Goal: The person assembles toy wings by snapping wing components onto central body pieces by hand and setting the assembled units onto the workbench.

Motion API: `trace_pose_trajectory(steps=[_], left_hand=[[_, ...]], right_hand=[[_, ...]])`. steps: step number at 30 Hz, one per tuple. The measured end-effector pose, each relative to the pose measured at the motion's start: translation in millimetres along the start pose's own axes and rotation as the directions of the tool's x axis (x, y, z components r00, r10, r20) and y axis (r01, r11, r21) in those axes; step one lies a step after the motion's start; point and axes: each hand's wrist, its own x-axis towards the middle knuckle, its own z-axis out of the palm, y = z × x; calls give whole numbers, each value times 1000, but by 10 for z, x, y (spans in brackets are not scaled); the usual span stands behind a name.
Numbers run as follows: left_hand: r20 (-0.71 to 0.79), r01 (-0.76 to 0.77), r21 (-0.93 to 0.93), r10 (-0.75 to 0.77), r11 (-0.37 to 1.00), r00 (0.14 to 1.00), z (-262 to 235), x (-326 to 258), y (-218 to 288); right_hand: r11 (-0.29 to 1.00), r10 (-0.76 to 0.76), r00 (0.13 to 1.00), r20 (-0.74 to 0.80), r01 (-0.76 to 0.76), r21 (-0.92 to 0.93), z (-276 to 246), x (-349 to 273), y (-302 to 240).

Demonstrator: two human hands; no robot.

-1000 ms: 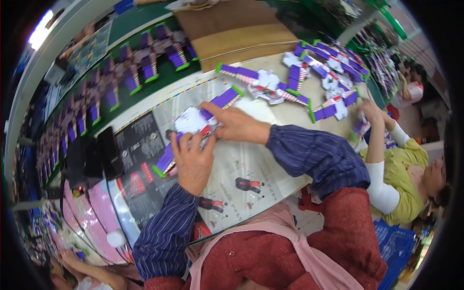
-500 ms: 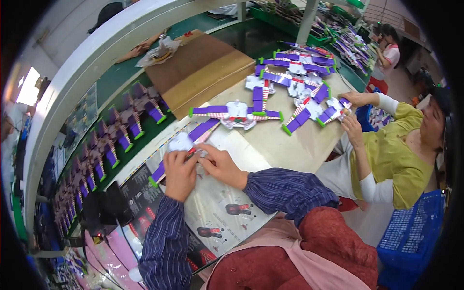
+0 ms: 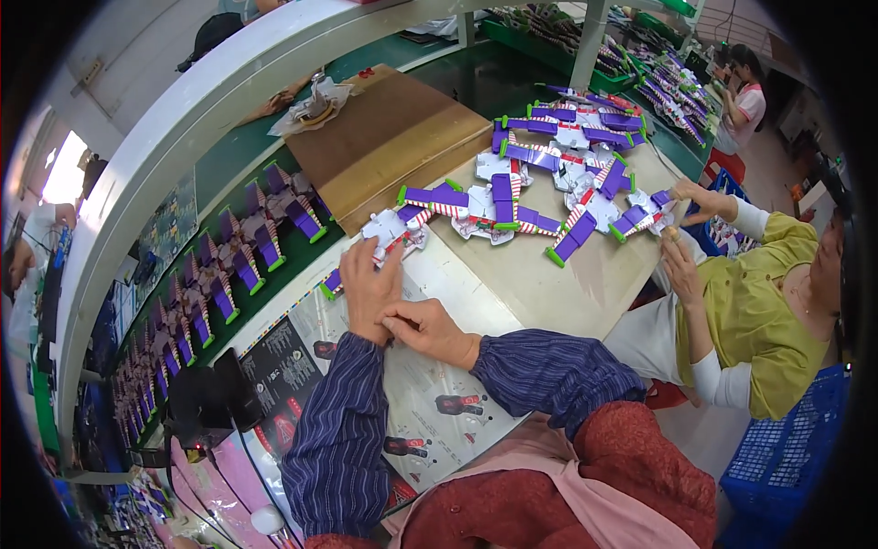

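Note:
My left hand (image 3: 370, 293) reaches forward over the bench, its fingers and thumb closed on the near edge of a winged toy piece (image 3: 384, 226). That piece has a white body, purple wings, red-and-white stripes and green tips. Its left wing is partly under my hand. My right hand (image 3: 437, 331) is beside my left wrist, thumb and forefinger pinched together; whatever they hold, if anything, is too small to make out. Several similar winged toy pieces (image 3: 572, 169) lie piled ahead to the right, and one (image 3: 485, 215) overlaps the piece at my left hand.
A printed sheet under clear plastic (image 3: 457, 366) covers the bench before me. Beyond is a brown cardboard box (image 3: 393, 137). Rows of winged pieces sit on a green belt (image 3: 265, 284) at left, under a white frame. A co-worker (image 3: 745, 302) handles another piece at right, near a blue crate (image 3: 786, 439).
The winged piece has moved forward against the others with my left hand. My right hand has come off it and drawn back to my left wrist.

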Motion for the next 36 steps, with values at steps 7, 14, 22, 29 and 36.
trace_pose_trajectory(steps=[7, 14, 22, 29, 36], left_hand=[[-23, 383, 48, -382, 922, 924, -623, -593, -371], [216, 434, 386, -538, 814, 815, -822, -1067, -480], [206, 465, 331, -544, 821, 813, -864, -1074, -408], [214, 474, 311, -546, 824, 810, -860, -1131, -420], [207, 469, 337, -551, 816, 809, -834, -1142, -367]], right_hand=[[977, -29, 987, 160, 62, -203, -118, -28, 99], [938, -93, 974, 205, 154, -309, 6, -12, 184], [932, -86, 985, 151, 133, -337, 19, 14, 199], [915, -117, 986, 117, 153, -373, 58, -15, 220], [911, -130, 987, 97, 158, -381, 90, -5, 250]])
